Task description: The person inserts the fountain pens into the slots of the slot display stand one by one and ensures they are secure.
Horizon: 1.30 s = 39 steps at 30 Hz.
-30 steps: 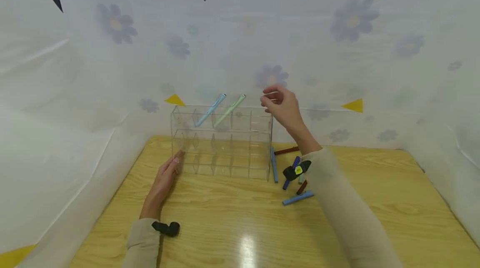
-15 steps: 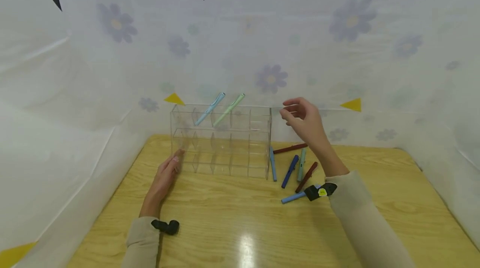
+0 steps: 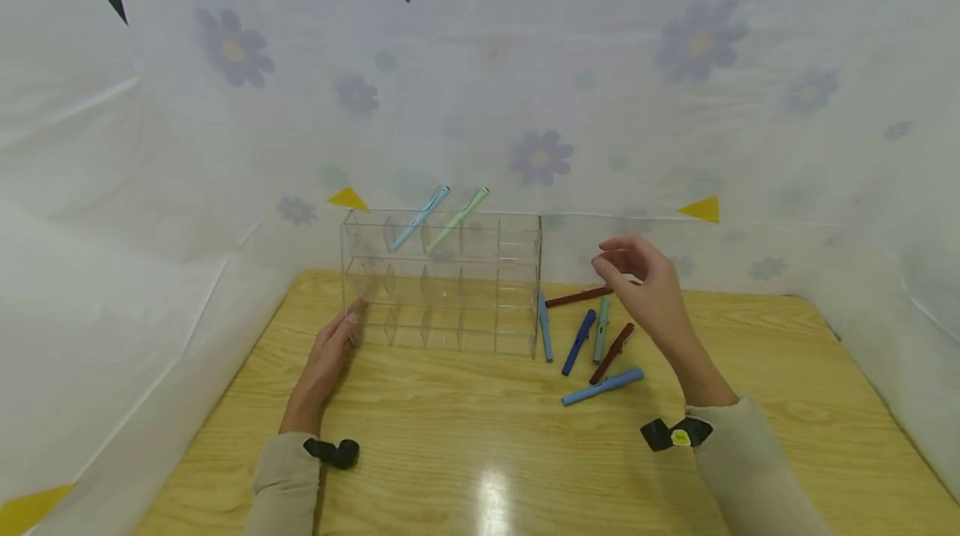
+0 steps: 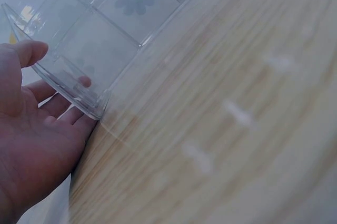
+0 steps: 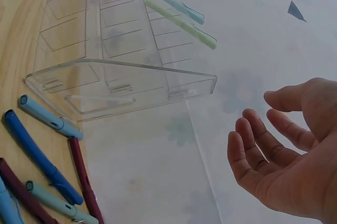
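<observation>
A clear acrylic pen rack (image 3: 442, 260) with tiered compartments stands at the table's back. My left hand (image 3: 330, 348) holds its left end, thumb in front of the side panel and fingers behind it in the left wrist view. In the rack's top tier lean a light blue pen (image 3: 418, 220) and a light green pen (image 3: 458, 221), side by side. Empty, with fingers loosely bent, my right hand (image 3: 648, 286) hovers right of the rack. Below it lie a dark red pen (image 3: 579, 297), a green pen (image 3: 602, 332) and a dark blue pen (image 3: 579, 343).
Another dark red pen (image 3: 612, 353) and a blue pen (image 3: 602, 387) lie nearer the front of the wooden table (image 3: 450, 444). Close against the rack's right end is one more blue pen (image 3: 545, 328). A flowered white curtain (image 3: 465, 61) rises behind.
My right hand has drawn away from the rack's top right, moving right and down toward the loose pens, uncovering them. The left hand and the racked pens stay put.
</observation>
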Motion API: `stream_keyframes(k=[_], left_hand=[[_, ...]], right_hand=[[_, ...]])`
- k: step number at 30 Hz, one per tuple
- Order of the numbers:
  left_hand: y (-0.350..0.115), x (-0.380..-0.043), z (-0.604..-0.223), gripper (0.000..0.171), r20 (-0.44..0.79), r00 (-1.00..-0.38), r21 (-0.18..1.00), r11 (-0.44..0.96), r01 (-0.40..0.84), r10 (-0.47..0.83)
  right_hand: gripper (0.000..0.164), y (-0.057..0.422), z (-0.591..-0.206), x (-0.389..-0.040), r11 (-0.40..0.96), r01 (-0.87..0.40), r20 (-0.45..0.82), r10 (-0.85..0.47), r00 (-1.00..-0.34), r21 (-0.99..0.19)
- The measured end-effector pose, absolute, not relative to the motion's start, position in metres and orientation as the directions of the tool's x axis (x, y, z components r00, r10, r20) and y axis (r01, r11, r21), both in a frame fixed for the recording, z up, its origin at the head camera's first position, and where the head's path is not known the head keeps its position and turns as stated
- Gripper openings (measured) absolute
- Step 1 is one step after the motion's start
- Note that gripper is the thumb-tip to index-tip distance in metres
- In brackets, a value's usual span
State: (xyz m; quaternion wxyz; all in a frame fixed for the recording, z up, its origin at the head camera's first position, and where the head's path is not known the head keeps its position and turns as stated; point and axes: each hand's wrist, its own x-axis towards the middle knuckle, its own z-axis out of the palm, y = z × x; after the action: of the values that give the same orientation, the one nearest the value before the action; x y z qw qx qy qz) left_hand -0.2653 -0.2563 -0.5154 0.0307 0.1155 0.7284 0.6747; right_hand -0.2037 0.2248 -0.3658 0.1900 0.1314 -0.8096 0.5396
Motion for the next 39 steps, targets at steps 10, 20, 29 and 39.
stream_keyframes(k=[10, 20, 29, 39], left_hand=[[-0.257, -0.265, -0.517, 0.062, 0.092, -0.978, 0.992, 0.069, 0.107, 0.189], [-0.257, -0.262, -0.515, 0.061, 0.078, -0.979, 0.990, 0.097, 0.098, 0.190], [-0.257, -0.265, -0.515, 0.062, 0.082, -0.976, 0.990, 0.094, 0.103, 0.201], [-0.254, -0.262, -0.512, 0.060, 0.088, -0.976, 0.987, 0.112, 0.112, 0.197]], right_hand=[[0.028, 0.246, -0.398, -0.182, 0.411, -0.371, 0.416, 0.023, -0.909, -0.833], [0.028, 0.263, -0.424, -0.161, 0.412, -0.329, 0.383, 0.053, -0.922, -0.849], [0.031, 0.278, -0.453, -0.145, 0.428, -0.250, 0.308, 0.071, -0.949, -0.868], [0.030, 0.289, -0.486, -0.149, 0.454, -0.235, 0.284, 0.043, -0.958, -0.860]])
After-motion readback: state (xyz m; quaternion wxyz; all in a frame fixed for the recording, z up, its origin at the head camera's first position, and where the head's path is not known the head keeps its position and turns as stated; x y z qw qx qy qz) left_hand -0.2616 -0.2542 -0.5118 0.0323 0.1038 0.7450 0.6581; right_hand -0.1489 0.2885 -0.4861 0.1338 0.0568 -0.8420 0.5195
